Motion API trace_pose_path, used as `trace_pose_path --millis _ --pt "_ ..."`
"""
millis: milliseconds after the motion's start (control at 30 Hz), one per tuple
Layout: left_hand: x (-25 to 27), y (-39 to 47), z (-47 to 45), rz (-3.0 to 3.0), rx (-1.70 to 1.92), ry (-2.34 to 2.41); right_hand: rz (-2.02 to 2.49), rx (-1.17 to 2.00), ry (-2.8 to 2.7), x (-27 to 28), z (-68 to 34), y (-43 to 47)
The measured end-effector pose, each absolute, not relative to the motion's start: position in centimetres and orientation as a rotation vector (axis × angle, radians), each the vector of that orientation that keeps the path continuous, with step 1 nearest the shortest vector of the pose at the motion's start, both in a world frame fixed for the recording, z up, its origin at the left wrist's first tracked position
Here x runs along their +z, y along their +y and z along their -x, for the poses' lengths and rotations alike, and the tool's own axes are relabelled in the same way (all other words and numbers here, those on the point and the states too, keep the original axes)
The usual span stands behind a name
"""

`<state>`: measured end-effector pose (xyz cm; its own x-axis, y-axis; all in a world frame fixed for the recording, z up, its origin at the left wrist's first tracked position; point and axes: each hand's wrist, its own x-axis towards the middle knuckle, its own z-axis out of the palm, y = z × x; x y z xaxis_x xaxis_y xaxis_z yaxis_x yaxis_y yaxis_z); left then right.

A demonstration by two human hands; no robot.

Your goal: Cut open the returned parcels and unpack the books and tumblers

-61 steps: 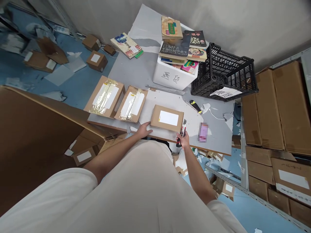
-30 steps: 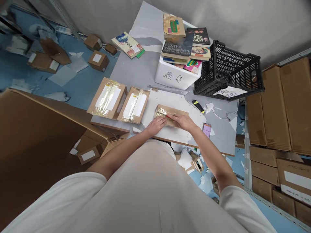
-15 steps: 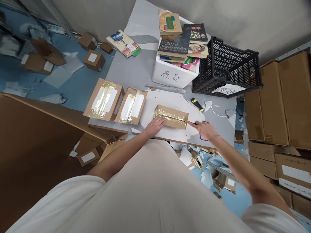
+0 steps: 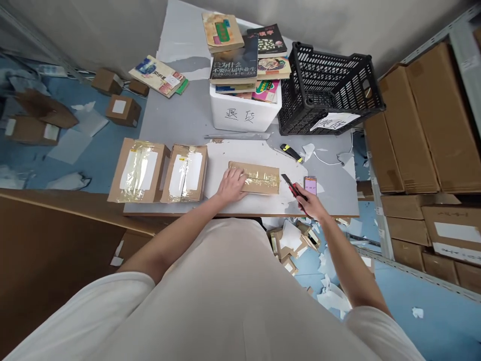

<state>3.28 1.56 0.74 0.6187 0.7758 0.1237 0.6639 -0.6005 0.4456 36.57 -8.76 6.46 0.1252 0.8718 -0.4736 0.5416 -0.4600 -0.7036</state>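
A small cardboard box point(image 4: 262, 179), sealed with shiny clear tape along its top, lies flat on the table point(image 4: 180, 115). My left hand point(image 4: 231, 184) is closed over its left end, fingers across the top. In my right hand point(image 4: 308, 201) is a utility knife point(image 4: 291, 185) with a black and red handle. Its tip points toward the box's right end, with a small gap between them. Just beyond my right fingers a phone point(image 4: 310, 185) with a lit pink screen lies flat. A second, yellow and black utility knife point(image 4: 291, 153) lies farther back.
Two taped, labelled boxes point(image 4: 139, 170) point(image 4: 185, 173) stand at the left. Behind are a white bin point(image 4: 244, 113) piled with books, a black plastic crate point(image 4: 330, 95) and loose books point(image 4: 158, 75). Large cartons point(image 4: 436, 120) fill a rack at right. Paper scraps litter the floor.
The knife has come away from the box's right end, and my right hand has drawn back, uncovering the phone. My left hand stays on the box. The whole view has turned slightly.
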Motion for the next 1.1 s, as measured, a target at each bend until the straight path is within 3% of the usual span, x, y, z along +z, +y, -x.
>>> trace_pose_path --millis 267,767,1100 --pt "1.0 3.6 -4.2 -2.47 0.171 1.239 1.923 1.441 -0.993 4.4 -33.4 -8.5" --pt "0.3 3.6 -4.5 -2.474 0.28 1.227 2.031 1.591 -1.483 5.8 -36.8 -5.6" --pt "0.9 3.3 -4.8 -2.468 0.2 1.24 1.962 1.764 -1.209 6.2 -35.4 -7.5"
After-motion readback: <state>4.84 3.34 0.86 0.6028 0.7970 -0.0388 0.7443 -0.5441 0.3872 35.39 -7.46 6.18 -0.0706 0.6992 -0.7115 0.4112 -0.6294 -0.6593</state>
